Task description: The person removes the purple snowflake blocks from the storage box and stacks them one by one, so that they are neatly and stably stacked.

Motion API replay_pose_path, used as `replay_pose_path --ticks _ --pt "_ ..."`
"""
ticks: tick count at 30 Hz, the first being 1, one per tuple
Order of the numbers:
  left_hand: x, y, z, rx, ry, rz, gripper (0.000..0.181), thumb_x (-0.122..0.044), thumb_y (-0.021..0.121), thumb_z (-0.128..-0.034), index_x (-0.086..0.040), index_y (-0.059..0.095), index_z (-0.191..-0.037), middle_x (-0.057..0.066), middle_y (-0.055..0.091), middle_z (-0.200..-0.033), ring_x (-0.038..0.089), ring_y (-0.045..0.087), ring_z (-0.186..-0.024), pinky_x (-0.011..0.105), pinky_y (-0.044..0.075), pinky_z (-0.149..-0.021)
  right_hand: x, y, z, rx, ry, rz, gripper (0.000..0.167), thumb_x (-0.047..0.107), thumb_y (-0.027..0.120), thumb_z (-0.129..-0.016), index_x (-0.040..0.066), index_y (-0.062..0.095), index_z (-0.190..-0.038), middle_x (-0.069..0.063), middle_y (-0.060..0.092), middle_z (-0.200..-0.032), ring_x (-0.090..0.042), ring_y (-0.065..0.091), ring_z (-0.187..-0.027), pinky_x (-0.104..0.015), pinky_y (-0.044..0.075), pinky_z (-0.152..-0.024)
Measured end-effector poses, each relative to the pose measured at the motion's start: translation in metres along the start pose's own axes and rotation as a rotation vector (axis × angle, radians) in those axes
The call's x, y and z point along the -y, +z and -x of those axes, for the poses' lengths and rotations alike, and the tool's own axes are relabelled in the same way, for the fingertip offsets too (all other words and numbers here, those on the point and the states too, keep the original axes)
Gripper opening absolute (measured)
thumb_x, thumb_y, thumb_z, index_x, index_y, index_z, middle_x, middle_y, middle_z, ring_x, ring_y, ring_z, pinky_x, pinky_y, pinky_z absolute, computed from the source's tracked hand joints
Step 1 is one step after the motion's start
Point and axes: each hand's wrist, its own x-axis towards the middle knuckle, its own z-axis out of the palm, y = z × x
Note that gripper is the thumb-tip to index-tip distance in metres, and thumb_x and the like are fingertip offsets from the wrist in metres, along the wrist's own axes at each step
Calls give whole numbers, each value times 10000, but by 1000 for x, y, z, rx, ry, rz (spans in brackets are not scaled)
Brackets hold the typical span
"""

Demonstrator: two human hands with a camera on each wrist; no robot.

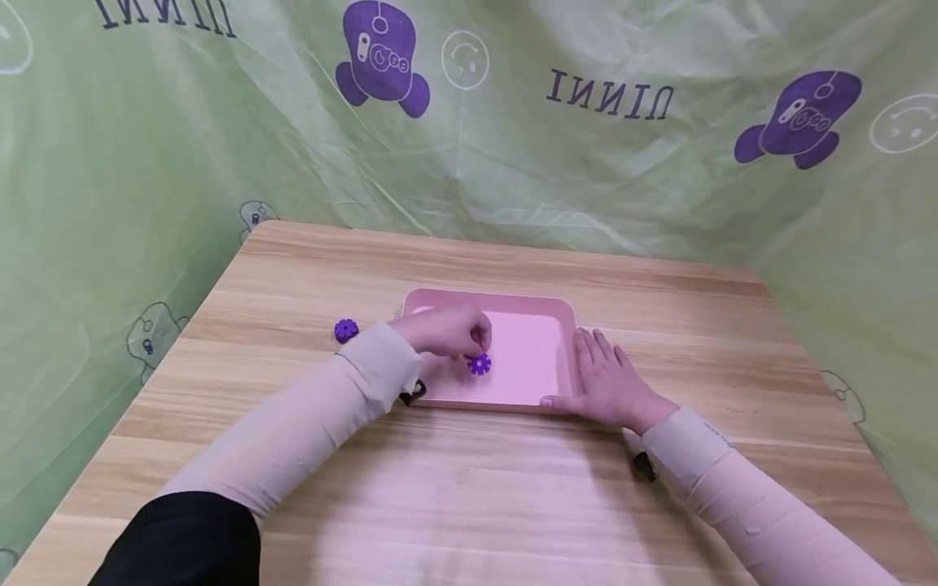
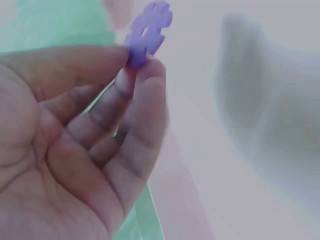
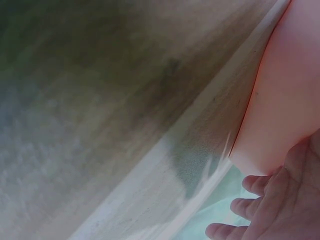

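Observation:
My left hand [image 1: 456, 330] pinches a purple notched disc [image 1: 479, 364] between thumb and fingertips, above the floor of a pink tray [image 1: 523, 350]. In the left wrist view the disc [image 2: 150, 31] stands on edge at the fingertips, its toothed rim and central slot showing. Flat fingers of my right hand [image 1: 611, 382] lie along the tray's right side, the thumb at its front right corner. In the right wrist view that hand [image 3: 287, 200] touches the tray's outer wall [image 3: 280, 95]. More purple notched pieces [image 1: 346, 330] sit on the table left of the tray, perhaps stacked.
The wood-grain table [image 1: 469, 480] carries the tray near its middle. Behind and beside it hangs a green printed sheet [image 1: 469, 163]. My left forearm crosses the table between the loose purple pieces and the front edge.

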Motion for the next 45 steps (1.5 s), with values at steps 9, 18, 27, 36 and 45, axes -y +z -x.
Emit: replay_pose_path --ticks 9,18,27,36,45 --pt "21 -23 17 -205 -79 259 125 18 632 -967 36 715 -1058 113 729 -942 267 684 -865 303 591 -710 -1 -3 2 8 6 7 1265 762 613 -863 -161 107 -1564 -345 152 -1639 -527 97 -1513 -692 128 -1188" --pt "19 -23 18 -260 -106 424 164 44 603 -979 86 664 -1126 156 676 -975 339 680 -917 312 605 -769 0 -3 1 19 17 -15 1273 763 613 -864 -158 87 -1568 -343 127 -1644 -522 76 -1517 -687 107 -1194" --pt "32 -27 21 -326 -96 597 187 44 600 -993 97 637 -1168 177 668 -1039 205 661 -869 359 606 -824 0 -4 1 15 17 -11 1265 756 614 -868 -157 88 -1568 -343 129 -1644 -523 80 -1516 -689 110 -1193" --pt "51 -30 36 -389 -127 680 208 60 593 -997 119 604 -1196 167 663 -1056 174 659 -838 282 598 -758 0 -3 0 7 12 5 1265 758 616 -863 -161 101 -1565 -348 153 -1637 -527 99 -1512 -695 122 -1188" --pt "74 -30 56 -425 -156 749 213 49 539 -1024 137 566 -1216 168 654 -1061 169 650 -851 266 589 -757 0 -1 1 -11 -9 25 1241 724 635 -870 -183 130 -1550 -356 181 -1625 -535 121 -1506 -707 144 -1177"
